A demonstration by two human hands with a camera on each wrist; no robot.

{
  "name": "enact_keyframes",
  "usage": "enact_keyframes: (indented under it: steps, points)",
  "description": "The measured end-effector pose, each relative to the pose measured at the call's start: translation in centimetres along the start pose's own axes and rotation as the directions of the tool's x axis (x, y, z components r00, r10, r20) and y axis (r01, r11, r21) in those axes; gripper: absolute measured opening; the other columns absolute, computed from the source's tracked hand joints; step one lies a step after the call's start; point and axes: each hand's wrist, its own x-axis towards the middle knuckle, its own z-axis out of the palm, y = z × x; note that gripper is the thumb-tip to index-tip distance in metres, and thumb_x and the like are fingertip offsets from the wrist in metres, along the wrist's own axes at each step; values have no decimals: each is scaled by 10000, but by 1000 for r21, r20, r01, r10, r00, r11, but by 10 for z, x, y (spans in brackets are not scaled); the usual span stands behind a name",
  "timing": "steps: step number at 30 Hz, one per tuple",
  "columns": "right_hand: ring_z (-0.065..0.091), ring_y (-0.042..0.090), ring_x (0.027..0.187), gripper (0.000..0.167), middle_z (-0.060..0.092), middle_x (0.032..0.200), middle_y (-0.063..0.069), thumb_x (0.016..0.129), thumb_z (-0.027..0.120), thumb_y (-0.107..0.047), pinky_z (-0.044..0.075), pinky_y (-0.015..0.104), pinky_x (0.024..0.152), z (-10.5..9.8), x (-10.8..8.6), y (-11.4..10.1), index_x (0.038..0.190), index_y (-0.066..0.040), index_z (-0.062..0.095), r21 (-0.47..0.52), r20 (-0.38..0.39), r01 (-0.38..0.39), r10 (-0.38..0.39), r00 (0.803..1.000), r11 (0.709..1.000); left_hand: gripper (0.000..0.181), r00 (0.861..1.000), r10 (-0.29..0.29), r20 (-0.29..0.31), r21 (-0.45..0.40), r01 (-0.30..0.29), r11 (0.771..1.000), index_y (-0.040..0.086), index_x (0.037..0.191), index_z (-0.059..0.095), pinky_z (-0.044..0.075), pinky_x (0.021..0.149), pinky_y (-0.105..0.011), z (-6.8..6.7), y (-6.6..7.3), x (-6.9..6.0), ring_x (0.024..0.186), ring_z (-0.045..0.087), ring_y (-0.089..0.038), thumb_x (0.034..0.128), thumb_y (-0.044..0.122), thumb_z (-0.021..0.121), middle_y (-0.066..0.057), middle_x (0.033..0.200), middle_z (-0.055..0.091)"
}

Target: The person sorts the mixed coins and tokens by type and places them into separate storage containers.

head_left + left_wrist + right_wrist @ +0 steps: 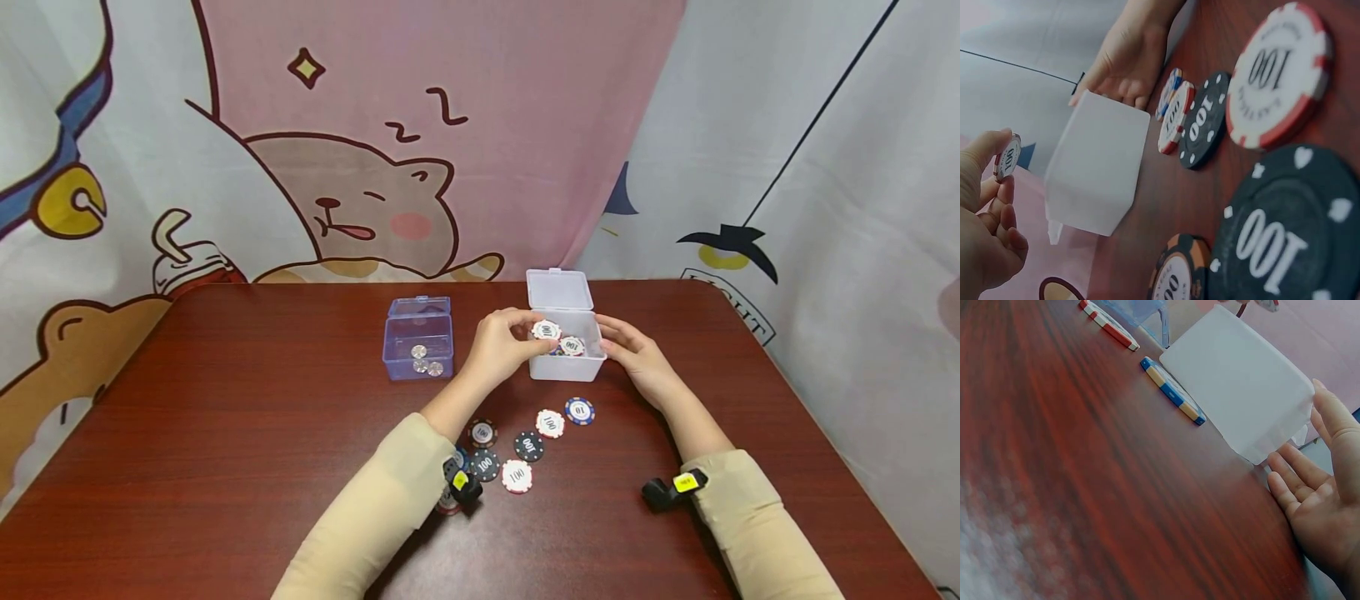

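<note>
Over the white translucent box (567, 368), my left hand (504, 343) pinches a white poker chip (547, 331) marked 100 between thumb and fingers. In the left wrist view the chip (1008, 157) is held on edge, clear of the box. The box's lid (559, 291) is raised at the back. Inside lies another white 100 chip (572, 346), with other chips partly hidden beneath. My right hand (636, 357) rests against the box's right side. In the right wrist view its thumb (1333, 412) touches a box corner, and the loosely extended fingers lie along the side.
A blue translucent box (417, 371) with its lid up holds several silver coins (419, 352). Before the boxes, loose chips lie on the brown table (247, 467): blue (580, 411), white (517, 476) and black (528, 446). My left forearm partly covers some. A printed curtain (510, 150) hangs behind.
</note>
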Motion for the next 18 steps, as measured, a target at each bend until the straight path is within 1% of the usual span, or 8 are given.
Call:
enact_keyframes:
  steps: [4, 5, 8, 11, 14, 18]
  points:
    - [472, 219, 1193, 469, 418, 1396, 264, 988, 529, -115, 407, 207, 909, 1, 0, -1, 1432, -36, 401, 2, -3, -1, 1, 1000, 1000, 376, 1000, 9, -15, 10, -9, 1000, 21, 1038, 735, 437, 640, -238, 5, -5, 7, 757, 557, -171, 723, 190, 851, -20, 813, 640]
    - [465, 231, 1196, 470, 399, 1401, 286, 988, 524, -107, 405, 205, 907, 1, -1, -2, 1432, -23, 393, 2, -4, -1, 1, 1000, 1000, 376, 1000, 14, -20, 14, -14, 1000, 21, 1034, 737, 438, 644, -240, 6, -7, 9, 757, 555, -166, 723, 197, 852, -17, 816, 644]
    - [473, 222, 1190, 472, 401, 1396, 292, 986, 531, -111, 409, 203, 902, 1, -1, -2, 1431, -29, 400, 0, -5, 4, -4, 1000, 1000, 366, 999, 35, -38, 38, -33, 999, 21, 1019, 741, 438, 652, -243, 9, -9, 13, 757, 536, -141, 723, 206, 849, 2, 828, 657]
    - [474, 221, 1189, 470, 398, 1397, 297, 987, 525, -105, 408, 202, 901, 1, -1, -1, 1433, -28, 397, -5, -2, 9, -9, 1000, 1000, 359, 998, 41, -51, 76, -38, 996, 28, 1012, 747, 424, 658, -248, 14, -12, 16, 763, 524, -156, 718, 205, 852, -11, 852, 675]
    - [476, 219, 1187, 468, 400, 1399, 292, 987, 521, -94, 411, 206, 901, 1, -1, -2, 1432, -24, 395, -4, -4, 6, -6, 1000, 1000, 366, 998, 22, -53, 105, -16, 994, 38, 1024, 749, 409, 674, -261, 20, -14, 19, 780, 515, -176, 717, 206, 856, -28, 886, 688]
    - [477, 217, 1187, 471, 395, 1405, 289, 988, 516, -88, 412, 212, 905, 1, -1, -3, 1435, -16, 385, -2, -3, 0, 0, 1000, 1000, 381, 998, -13, -54, 176, 22, 984, 86, 1044, 754, 386, 729, -275, 27, -19, 20, 822, 511, -157, 721, 261, 854, -4, 931, 699]
